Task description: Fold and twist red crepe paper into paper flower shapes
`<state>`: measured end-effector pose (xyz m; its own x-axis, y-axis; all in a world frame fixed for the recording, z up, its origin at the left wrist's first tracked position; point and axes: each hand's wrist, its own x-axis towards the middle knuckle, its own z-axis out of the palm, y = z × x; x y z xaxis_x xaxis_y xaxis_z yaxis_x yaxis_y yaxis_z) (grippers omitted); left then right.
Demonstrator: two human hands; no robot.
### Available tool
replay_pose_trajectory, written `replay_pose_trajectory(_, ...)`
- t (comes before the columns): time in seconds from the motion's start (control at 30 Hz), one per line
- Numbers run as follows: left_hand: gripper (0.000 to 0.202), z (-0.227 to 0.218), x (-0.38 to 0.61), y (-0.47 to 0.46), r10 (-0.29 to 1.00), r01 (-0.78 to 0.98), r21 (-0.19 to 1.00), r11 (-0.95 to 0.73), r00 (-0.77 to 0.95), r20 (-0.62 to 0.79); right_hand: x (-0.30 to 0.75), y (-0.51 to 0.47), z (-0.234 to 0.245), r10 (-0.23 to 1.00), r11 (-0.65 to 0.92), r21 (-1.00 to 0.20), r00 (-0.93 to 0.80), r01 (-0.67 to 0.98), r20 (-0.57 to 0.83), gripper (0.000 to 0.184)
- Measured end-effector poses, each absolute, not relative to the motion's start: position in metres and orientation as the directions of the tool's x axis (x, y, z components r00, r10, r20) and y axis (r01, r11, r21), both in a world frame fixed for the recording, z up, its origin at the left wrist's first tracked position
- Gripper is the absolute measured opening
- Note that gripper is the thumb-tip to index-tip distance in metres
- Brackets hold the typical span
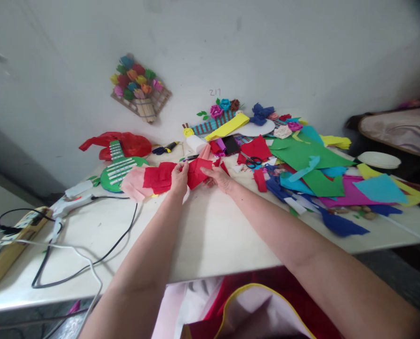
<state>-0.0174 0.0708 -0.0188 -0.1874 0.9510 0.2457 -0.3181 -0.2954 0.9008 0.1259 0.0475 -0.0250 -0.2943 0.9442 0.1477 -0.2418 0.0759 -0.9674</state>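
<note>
Both my arms reach forward over a white table (203, 235). My left hand (179, 178) and my right hand (220, 177) pinch a folded piece of red crepe paper (198, 171) between them, just above the tabletop. To the left of it lie more red crepe paper (159, 178) and a pale pink sheet (134, 184). Black-handled scissors (253, 161) lie just beyond my right hand.
Coloured paper sheets (312, 162) cover the right half of the table. A green paper guitar (120, 169), a red plastic bag (130, 142), a glue gun (72, 200), cables (90, 261) and a power strip (14, 235) are on the left. Paper flowers (137, 84) hang on the wall.
</note>
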Motion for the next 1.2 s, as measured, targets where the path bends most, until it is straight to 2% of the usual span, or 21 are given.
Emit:
replay_pose_trajectory(0.13,0.032,-0.019,-0.012,0.070,0.949,-0.321,0.899,-0.298,-0.202,0.243,0.123,0.046,-0.024,0.978,0.080,-0.984,-0.176,-0.161,0.109,0.032)
replay_pose_trajectory(0.27,0.033,-0.017,-0.013,0.067,0.969,-0.338,0.908,-0.246,-0.088,0.230,0.125,0.049,-0.024,0.995,0.053,-0.980,-0.078,-0.192,0.069,0.018)
replay_pose_trajectory(0.43,0.033,-0.012,-0.028,0.066,0.990,-0.291,0.950,-0.112,0.052,0.133,0.133,0.052,-0.024,0.977,0.025,-0.984,-0.206,-0.174,0.061,0.016)
replay_pose_trajectory(0.6,0.031,-0.011,-0.032,0.060,0.979,-0.224,0.972,-0.074,0.171,0.114,0.137,0.052,-0.024,0.932,-0.026,-0.991,-0.361,-0.132,0.024,0.018)
replay_pose_trajectory(0.77,0.029,-0.014,-0.031,0.059,0.973,-0.243,0.964,-0.105,0.176,0.151,0.136,0.054,-0.026,0.959,-0.017,-0.987,-0.282,-0.157,0.028,0.016)
replay_pose_trajectory(1.0,0.026,-0.017,-0.035,0.064,0.980,-0.234,0.971,-0.051,0.174,0.093,0.136,0.062,-0.028,0.989,0.091,-0.978,-0.096,-0.189,0.111,0.014)
replay_pose_trajectory(1.2,0.028,-0.016,-0.035,0.060,0.972,-0.182,0.983,-0.037,0.223,0.078,0.137,0.056,-0.023,0.974,0.071,-0.983,-0.200,-0.167,0.105,0.012)
